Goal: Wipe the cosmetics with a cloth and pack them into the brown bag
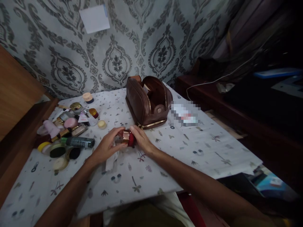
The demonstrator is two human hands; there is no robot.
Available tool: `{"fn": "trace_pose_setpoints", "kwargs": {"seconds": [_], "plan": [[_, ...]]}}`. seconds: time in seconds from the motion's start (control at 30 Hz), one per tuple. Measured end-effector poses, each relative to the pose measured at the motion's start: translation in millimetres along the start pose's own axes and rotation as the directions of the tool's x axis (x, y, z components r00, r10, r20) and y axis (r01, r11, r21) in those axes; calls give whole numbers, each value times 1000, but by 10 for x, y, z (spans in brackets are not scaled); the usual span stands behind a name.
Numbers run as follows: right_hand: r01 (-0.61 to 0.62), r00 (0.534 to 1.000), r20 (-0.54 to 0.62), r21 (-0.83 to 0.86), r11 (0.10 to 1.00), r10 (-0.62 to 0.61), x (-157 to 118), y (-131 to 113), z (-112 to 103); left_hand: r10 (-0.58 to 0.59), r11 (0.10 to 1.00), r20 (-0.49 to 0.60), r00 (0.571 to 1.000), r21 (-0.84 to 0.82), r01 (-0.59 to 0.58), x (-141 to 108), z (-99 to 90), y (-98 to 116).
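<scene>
A small red jar with a shiny gold band (128, 137) lies on its side between my hands, low over the patterned cloth. My left hand (109, 145) has its fingers curved round the gold end. My right hand (142, 138) grips the red end. Something white, perhaps a tissue or wipe (110, 162), lies under my left hand. Just behind my hands stands a brown leather bag (139, 105), unzipped, with a pale item (146, 89) inside its mouth.
Several cosmetic jars, tubes and bottles crowd the table's left side, including a dark green bottle (80, 142) and a cream-lidded jar (87, 97). A blurred-out item (186, 113) lies right of the bag. Patterned wallpaper (115, 63) rises behind the table (189, 157).
</scene>
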State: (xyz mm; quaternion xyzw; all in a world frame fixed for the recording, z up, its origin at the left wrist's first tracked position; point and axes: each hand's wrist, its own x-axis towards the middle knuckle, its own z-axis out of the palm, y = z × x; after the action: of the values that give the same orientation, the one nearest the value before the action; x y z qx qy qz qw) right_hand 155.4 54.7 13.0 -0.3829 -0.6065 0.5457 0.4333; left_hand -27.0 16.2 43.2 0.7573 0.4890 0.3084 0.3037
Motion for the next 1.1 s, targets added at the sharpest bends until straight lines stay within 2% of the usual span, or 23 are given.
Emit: {"fn": "trace_pose_setpoints", "kwargs": {"seconds": [0.13,0.3,0.37,0.43,0.5,0.57,0.63,0.67,0.73,0.8,0.87,0.93,1.0,1.03,1.1], "plan": [[-80,996,41,158,984,74,28,77,25,83,996,17,996,-30,-83,-5,-42,4],[-224,975,103,409,885,199,38,127,69,56,994,6,998,-92,-55,0,-53,-6],[-344,938,211,483,805,275,33,91,71,26,987,5,1000,-159,-25,1,-38,-14],[-480,874,357,520,706,331,24,25,62,-20,968,8,1000,-249,21,3,-32,-23],[-568,820,450,565,598,354,15,-48,45,-64,954,-8,998,-295,59,10,-56,-32],[-587,810,465,640,496,357,12,-102,22,-100,967,-59,993,-239,83,17,-124,-43],[-567,822,455,709,420,342,19,-126,-7,-102,992,-82,991,-84,95,13,-231,-56],[-556,829,452,734,391,330,25,-127,-24,-97,995,-56,994,13,98,3,-291,-64],[-549,832,459,764,340,311,41,-113,-59,-108,975,75,991,202,91,-34,-398,-82],[-554,827,473,776,301,304,59,-90,-90,-158,936,222,962,344,74,-84,-461,-99],[-558,824,479,782,280,304,75,-66,-110,-192,920,303,933,387,64,-123,-475,-108],[-549,828,467,789,276,309,88,-42,-115,-163,940,328,931,339,45,-133,-460,-99],[-537,835,447,791,294,322,96,-16,-105,-106,963,275,956,269,29,-113,-437,-65],[-529,839,431,789,312,332,97,-3,-93,-81,969,201,976,245,30,-95,-422,-38],[-507,852,387,780,368,353,93,21,-56,-55,980,-36,998,192,61,-53,-377,26]]}}
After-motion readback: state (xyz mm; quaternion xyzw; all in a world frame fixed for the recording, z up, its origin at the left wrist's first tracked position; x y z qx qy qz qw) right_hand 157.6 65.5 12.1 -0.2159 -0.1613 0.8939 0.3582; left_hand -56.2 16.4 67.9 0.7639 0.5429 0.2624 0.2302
